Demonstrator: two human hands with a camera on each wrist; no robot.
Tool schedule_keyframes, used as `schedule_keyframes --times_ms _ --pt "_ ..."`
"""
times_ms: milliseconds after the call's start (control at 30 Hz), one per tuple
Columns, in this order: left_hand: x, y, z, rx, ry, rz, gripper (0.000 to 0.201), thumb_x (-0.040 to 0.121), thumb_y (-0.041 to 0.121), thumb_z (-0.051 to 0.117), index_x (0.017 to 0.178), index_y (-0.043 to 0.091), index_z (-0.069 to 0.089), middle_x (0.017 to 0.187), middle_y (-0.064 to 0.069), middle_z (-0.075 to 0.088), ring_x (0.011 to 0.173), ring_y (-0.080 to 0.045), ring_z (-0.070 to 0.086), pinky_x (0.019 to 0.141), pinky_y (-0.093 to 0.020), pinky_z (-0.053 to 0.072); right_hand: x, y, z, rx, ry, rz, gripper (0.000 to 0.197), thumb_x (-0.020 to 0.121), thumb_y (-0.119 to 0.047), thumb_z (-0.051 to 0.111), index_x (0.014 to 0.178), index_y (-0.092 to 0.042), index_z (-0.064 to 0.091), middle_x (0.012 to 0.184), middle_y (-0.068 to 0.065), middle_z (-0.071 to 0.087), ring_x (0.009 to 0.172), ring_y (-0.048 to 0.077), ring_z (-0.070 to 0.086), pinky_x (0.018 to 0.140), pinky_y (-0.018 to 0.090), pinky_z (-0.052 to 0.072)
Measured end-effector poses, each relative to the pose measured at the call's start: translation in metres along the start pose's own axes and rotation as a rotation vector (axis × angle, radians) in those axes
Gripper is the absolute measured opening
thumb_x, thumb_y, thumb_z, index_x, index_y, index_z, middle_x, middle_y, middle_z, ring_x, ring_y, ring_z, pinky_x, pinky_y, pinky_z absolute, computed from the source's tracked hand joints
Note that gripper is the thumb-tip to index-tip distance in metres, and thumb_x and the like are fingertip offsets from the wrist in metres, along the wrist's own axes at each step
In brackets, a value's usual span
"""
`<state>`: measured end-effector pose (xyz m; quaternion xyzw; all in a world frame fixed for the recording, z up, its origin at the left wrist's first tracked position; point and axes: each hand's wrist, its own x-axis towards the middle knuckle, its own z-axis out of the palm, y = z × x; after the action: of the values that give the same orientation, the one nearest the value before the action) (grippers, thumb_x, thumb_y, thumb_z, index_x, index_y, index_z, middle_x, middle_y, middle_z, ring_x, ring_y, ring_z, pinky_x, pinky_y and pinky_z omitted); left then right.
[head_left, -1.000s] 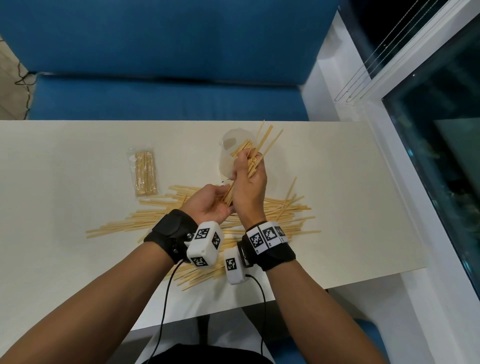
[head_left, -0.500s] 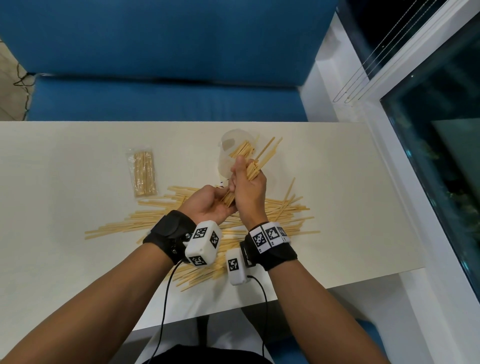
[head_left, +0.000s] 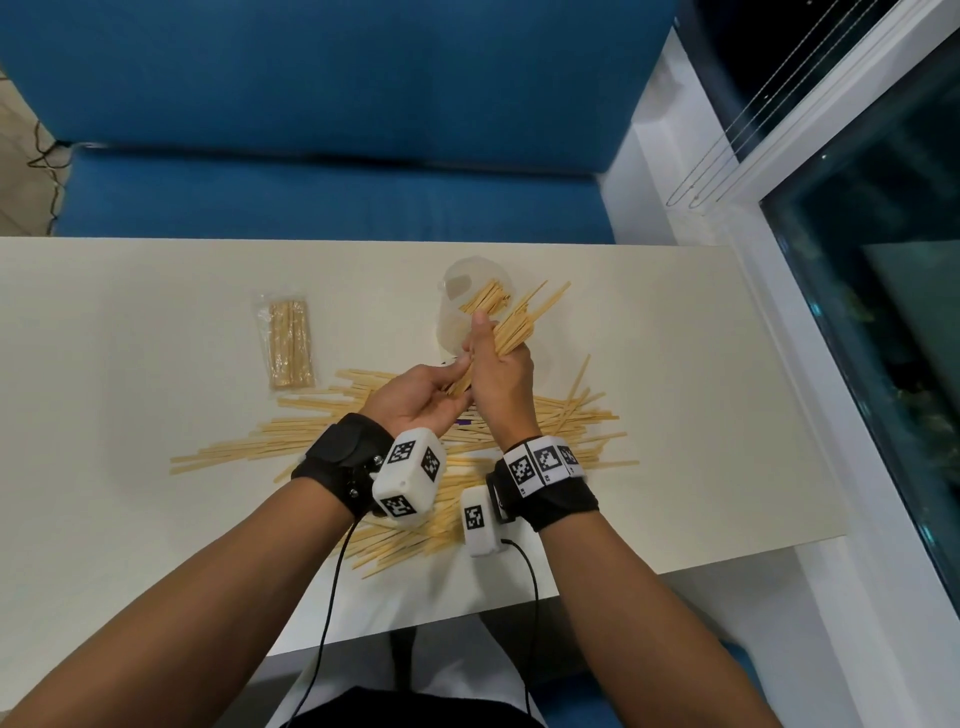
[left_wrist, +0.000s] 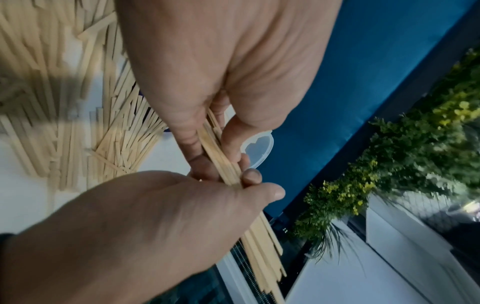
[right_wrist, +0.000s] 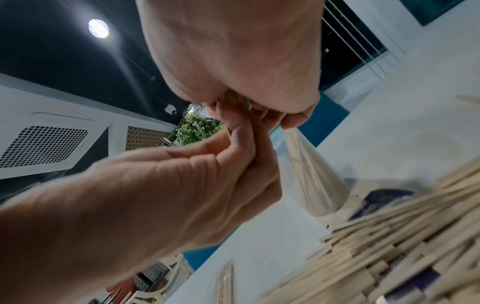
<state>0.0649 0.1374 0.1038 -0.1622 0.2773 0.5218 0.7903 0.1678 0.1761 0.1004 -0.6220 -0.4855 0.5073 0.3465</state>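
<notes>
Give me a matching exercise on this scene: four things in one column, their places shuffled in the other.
1 bundle of sticks
2 wrapped packet
3 loose sticks
4 clear cup

A standing behind the bundle, sticks inside
B lying apart at the left
C held by left hand and right hand
D scattered across the table

Pairs: 1-C, 2-B, 3-D, 4-A

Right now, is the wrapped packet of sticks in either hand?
No, the wrapped packet lies on the table, apart from the left hand and the right hand.
</notes>
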Motion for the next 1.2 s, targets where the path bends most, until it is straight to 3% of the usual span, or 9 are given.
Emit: schedule_keyframes --times_ms 133,233,300,367,500,667,800,1033,1200 --pt "0.003 0.006 -0.001 -0.029 0.01 0.01 0.049 0.095 -0.004 0.057 0.143 -0.002 0.051 0.141 -0.021 0.058 0.133 -0.029 0.057 0.116 -0.038 0.041 0.008 -0.013 -0.017 -0.149 -0.181 -0.095 0.042 0.098 -0.056 0.058 0.094 -0.017 0.073 0.091 0.005 0.075 0.092 0.023 0.072 0.091 0.049 0.058" --pt "0.002 0.013 0.008 0.012 0.052 0.058 0.045 0.093 -0.004 0.06 0.137 -0.006 0.054 0.133 -0.021 0.062 0.122 -0.027 0.063 0.107 -0.037 0.05 0.02 -0.028 -0.031 -0.163 -0.343 0.0 0.031 0.093 -0.049 0.064 0.095 -0.021 0.075 0.092 -0.001 0.077 0.093 0.021 0.073 0.093 0.048 0.06" --pt "0.002 0.018 0.017 0.066 0.09 0.087 0.032 0.095 -0.002 0.059 0.127 -0.007 0.057 0.121 -0.022 0.066 0.107 -0.026 0.068 0.095 -0.036 0.057 0.03 -0.038 -0.037 -0.162 -0.388 -0.003 0.025 0.093 -0.044 0.065 0.092 -0.021 0.075 0.086 0.0 0.075 0.082 0.018 0.069 0.081 0.039 0.058" --pt "0.004 0.022 0.025 0.091 0.102 0.095 0.028 0.097 -0.001 0.058 0.125 -0.008 0.057 0.124 -0.023 0.064 0.105 -0.028 0.068 0.09 -0.036 0.059 0.037 -0.052 -0.038 -0.157 -0.374 -0.047 0.019 0.099 -0.031 0.065 0.092 -0.015 0.074 0.076 0.002 0.071 0.069 0.013 0.063 0.065 0.03 0.051" --pt "0.012 0.035 0.046 0.165 0.093 0.141 0.034 0.099 0.001 0.057 0.13 -0.012 0.053 0.13 -0.03 0.06 0.109 -0.032 0.07 0.096 -0.033 0.057 0.058 -0.08 -0.037 -0.197 -0.32 -0.126 0.014 0.097 -0.018 0.067 0.088 -0.01 0.075 0.068 0.01 0.069 0.058 0.019 0.061 0.052 0.028 0.046" --pt "0.021 0.06 0.074 0.316 0.038 0.247 0.034 0.103 0.01 0.054 0.128 -0.012 0.056 0.12 -0.024 0.065 0.102 -0.03 0.072 0.103 -0.038 0.054 0.085 -0.113 -0.039 -0.173 -0.253 -0.198 0.013 0.093 -0.019 0.071 0.089 -0.007 0.077 0.071 0.011 0.073 0.058 0.019 0.065 0.055 0.032 0.052" --pt "0.034 0.076 0.073 0.566 0.237 0.384 0.028 0.104 0.013 0.053 0.126 -0.002 0.059 0.106 -0.016 0.072 0.103 -0.028 0.074 0.097 -0.039 0.058 0.108 -0.116 -0.043 -0.176 -0.181 -0.197 0.016 0.093 -0.022 0.071 0.092 -0.007 0.076 0.07 0.005 0.072 0.058 0.016 0.066 0.059 0.033 0.055" --pt "0.049 0.082 0.051 1.035 0.491 0.517 0.029 0.101 0.015 0.055 0.128 0.011 0.059 0.123 -0.01 0.063 0.108 -0.025 0.063 0.081 -0.033 0.053 0.125 -0.069 -0.023 -0.338 -0.106 -0.11 0.019 0.094 -0.032 0.067 0.087 -0.016 0.076 0.086 0.003 0.076 0.081 0.023 0.075 0.081 0.046 0.064" --pt "0.059 0.078 0.039 1.557 0.429 0.533 0.081 0.084 0.007 0.077 0.152 0.023 0.037 0.153 -0.006 0.041 0.135 -0.025 0.044 0.105 -0.041 0.046 0.125 -0.043 0.0 -0.459 -0.125 -0.085 0.023 0.095 -0.031 0.065 0.091 -0.011 0.075 0.088 0.004 0.074 0.08 0.02 0.074 0.077 0.043 0.065"
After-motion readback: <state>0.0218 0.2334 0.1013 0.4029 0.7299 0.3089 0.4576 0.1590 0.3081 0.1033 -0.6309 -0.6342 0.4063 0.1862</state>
